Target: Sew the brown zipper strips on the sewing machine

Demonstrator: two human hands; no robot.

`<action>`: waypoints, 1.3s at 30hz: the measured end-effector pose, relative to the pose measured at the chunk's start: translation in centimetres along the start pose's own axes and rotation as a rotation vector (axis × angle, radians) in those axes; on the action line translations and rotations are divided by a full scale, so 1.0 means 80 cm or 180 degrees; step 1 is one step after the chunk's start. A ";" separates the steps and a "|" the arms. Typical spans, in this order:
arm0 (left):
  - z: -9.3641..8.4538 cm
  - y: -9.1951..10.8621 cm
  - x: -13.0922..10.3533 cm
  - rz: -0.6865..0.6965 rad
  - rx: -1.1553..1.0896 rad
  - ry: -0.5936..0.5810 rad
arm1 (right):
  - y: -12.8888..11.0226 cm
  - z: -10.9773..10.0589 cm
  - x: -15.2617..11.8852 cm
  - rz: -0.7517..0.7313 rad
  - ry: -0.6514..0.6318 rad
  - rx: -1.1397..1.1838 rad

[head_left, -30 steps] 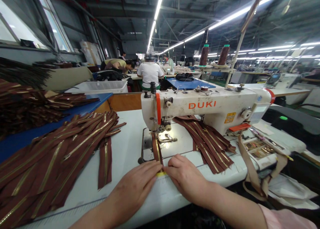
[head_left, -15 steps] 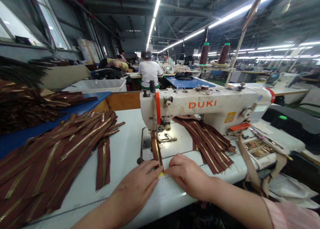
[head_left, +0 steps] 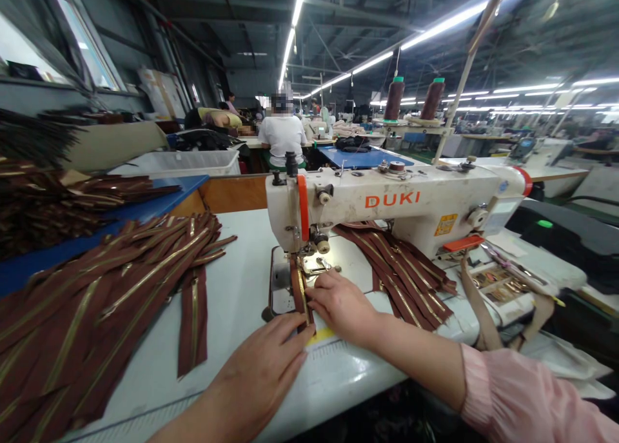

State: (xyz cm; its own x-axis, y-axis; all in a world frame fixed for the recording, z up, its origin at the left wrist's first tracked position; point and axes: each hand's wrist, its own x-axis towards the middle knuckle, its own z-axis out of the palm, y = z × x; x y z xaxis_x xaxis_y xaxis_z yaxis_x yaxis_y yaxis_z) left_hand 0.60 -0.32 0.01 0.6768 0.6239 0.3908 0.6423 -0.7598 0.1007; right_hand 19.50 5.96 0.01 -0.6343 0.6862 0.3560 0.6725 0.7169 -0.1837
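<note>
A brown zipper strip (head_left: pixel 298 289) with gold teeth runs lengthwise beneath the needle area of the white sewing machine (head_left: pixel 338 201). My left hand (head_left: pixel 258 362) grips the strip's near end, thumb side against it and fingertips on top. Farther up, close to the presser foot, my right hand (head_left: pixel 344 306) has its bent fingers on the strip's right edge; its thumb is mostly hidden. A metal guide (head_left: pixel 316 264) sits on the machine bed just beyond my right fingertips. Yellow tape (head_left: pixel 322 335) marks the table beside the strip's near end.
Loose brown zippers (head_left: pixel 130 288) pile up on the left, and another bunch (head_left: pixel 403 278) lies right of the needle. A parts tray (head_left: pixel 503 285) stands at the right with a tan strap by it. A person in a white shirt (head_left: pixel 282 137) sits ahead.
My right hand has moved up along the strip from its near end toward the presser foot, uncovering the yellow tape. My left hand stays at the near end. The view has shifted slightly.
</note>
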 end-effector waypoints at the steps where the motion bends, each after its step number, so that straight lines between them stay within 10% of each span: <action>1: 0.001 -0.001 0.000 -0.0001 0.0005 -0.0004 | 0.000 0.000 0.000 -0.0012 -0.0016 -0.0025; 39: 0.010 -0.033 0.023 -0.0021 0.0302 -0.0127 | 0.019 0.011 0.026 -0.0395 0.0049 -0.0507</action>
State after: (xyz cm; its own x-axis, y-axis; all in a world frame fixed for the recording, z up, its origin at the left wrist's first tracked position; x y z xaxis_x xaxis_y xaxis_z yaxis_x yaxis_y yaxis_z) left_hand 0.39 2.95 -0.25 0.6849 0.6372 0.3535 0.6768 -0.7360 0.0155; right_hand 18.89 8.58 -0.38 -0.7111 0.5909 0.3811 0.6420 0.7667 0.0091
